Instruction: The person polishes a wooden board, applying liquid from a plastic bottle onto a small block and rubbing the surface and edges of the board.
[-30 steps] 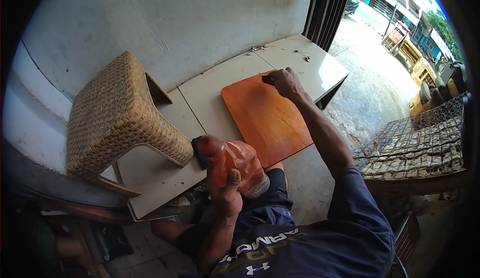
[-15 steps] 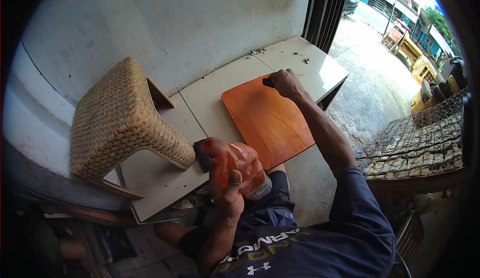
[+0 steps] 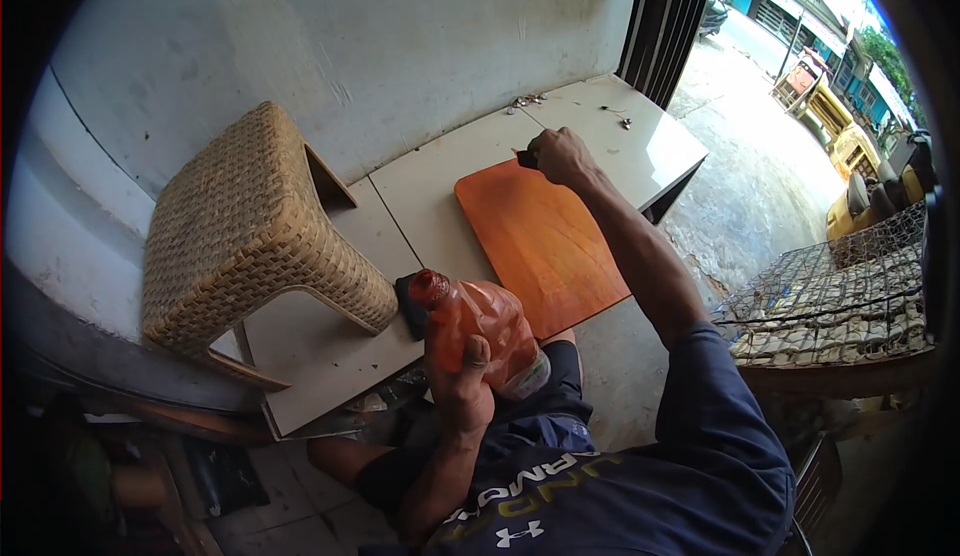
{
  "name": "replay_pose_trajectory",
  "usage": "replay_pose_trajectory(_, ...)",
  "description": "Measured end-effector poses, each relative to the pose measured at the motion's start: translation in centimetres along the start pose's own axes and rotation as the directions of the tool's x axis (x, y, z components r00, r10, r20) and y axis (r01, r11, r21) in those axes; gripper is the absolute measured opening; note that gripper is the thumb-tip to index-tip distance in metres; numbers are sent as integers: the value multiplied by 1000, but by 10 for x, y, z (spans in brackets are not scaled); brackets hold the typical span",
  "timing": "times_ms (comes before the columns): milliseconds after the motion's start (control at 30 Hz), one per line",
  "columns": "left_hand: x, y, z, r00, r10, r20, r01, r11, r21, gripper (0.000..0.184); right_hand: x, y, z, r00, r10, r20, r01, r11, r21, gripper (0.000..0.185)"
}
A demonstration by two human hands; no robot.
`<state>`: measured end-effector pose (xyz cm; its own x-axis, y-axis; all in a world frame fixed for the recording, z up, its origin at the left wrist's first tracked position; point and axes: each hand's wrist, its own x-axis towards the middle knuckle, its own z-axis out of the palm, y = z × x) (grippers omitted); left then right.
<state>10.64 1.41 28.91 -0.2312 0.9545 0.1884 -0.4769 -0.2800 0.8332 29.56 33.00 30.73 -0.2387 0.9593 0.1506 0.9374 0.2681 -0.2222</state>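
Observation:
My left hand (image 3: 464, 388) is closed around a clear plastic bottle (image 3: 490, 321) smeared inside with orange-red. Its open mouth points up and to the left, and no cap shows on it. My right hand (image 3: 562, 156) pinches a small dark pad (image 3: 527, 159), perhaps sponge or cloth, at the far edge of an orange board (image 3: 545, 241). The board is a flat panel with rounded corners, lying on the white tiled bench and reaching past its near edge. Its surface is mostly even orange, with faint darker lines.
A woven rattan stool (image 3: 230, 216) stands on the tiled bench (image 3: 395, 186) at left, against the wall. A dark block (image 3: 409, 306) sits behind the bottle. Small scraps (image 3: 525, 103) lie along the bench's back. Wire netting (image 3: 830, 296) covers pale pieces at right. A doorway opens onto a street.
My right hand has slid left along the board's far edge with the dark pad. My left hand keeps its hold on the bottle. The whole view has shifted slightly.

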Motion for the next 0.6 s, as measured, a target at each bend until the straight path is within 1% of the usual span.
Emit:
replay_pose_trajectory(33,0,-2,-1,1000,-6,6,6,1000,0,86,4,2,10,998,39,57,-36,998,-49,29)
replay_pose_trajectory(67,1,-5,-3,1000,17,16,-17,1000,14,86,3,5,15,998,41,55,-39,998,-47,29)
replay_pose_trajectory(133,1,-5,-6,999,37,18,-38,999,28,86,-10,11,22,999,-39,17,38,999,19,29)
replay_pose_trajectory(167,1,-5,-5,999,35,5,-35,999,23,86,-19,16,20,991,-130,18,130,991,-10,31)
replay_pose_trajectory(200,0,-6,-5,1000,27,-7,-27,999,18,86,-36,13,12,992,-127,25,127,992,-15,31)
replay_pose_trajectory(267,-1,-2,-3,1000,10,5,-10,1000,2,85,-77,2,-8,990,-3,140,4,1000,-9,35)
replay_pose_trajectory(333,2,-2,-3,1000,7,21,-7,1000,-18,85,-120,6,-13,994,-98,53,96,995,42,35)
replay_pose_trajectory(400,2,-3,-5,1000,13,1,-13,1000,-19,86,-159,15,-7,992,-124,-21,126,989,74,27)
replay_pose_trajectory(467,2,-1,-5,1000,11,4,-11,1000,-30,86,-191,21,-12,991,-136,-8,137,987,82,25)
replay_pose_trajectory(533,1,0,-6,1000,13,10,-12,999,-37,87,-202,15,-33,989,-148,-2,148,985,92,23)
replay_pose_trajectory(567,1,-1,-6,1000,14,5,-13,999,-36,87,-204,7,-53,983,-64,170,56,997,51,22)
replay_pose_trajectory(600,0,-1,-5,1000,15,-4,-15,999,-35,88,-203,3,-65,942,27,333,-26,1000,-6,21)
